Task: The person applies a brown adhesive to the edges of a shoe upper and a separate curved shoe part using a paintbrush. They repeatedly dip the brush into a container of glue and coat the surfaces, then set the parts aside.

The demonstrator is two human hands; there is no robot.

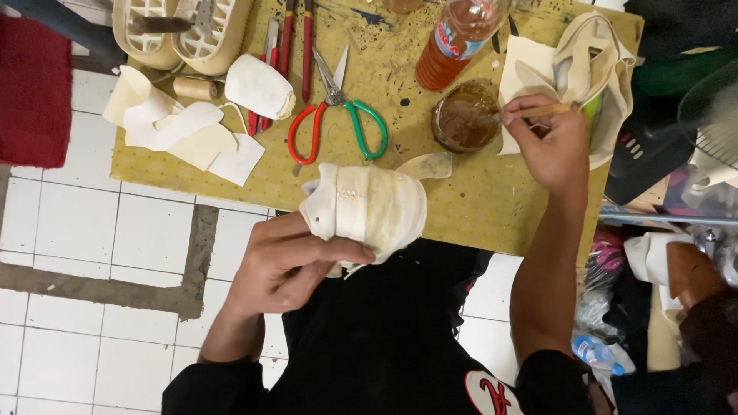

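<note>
My left hand (288, 265) grips a cream shoe upper on its form (369, 207), holding it in front of my lap at the near edge of the yellow worktable (477, 200). My right hand (550, 142) pinches a thin wooden brush handle (538, 112) whose tip rests in a round jar of brown glue (465, 117). A small cream leather scrap (427, 165) lies between the jar and the shoe upper.
Scissors with one red and one green handle (338, 115) lie mid-table. A plastic bottle of amber liquid (453, 42), red-handled pliers (296, 38), cream cut pieces (184, 131), shoe soles (181, 31) and another cream upper (592, 61) crowd the table. White floor tiles (92, 269) lie left.
</note>
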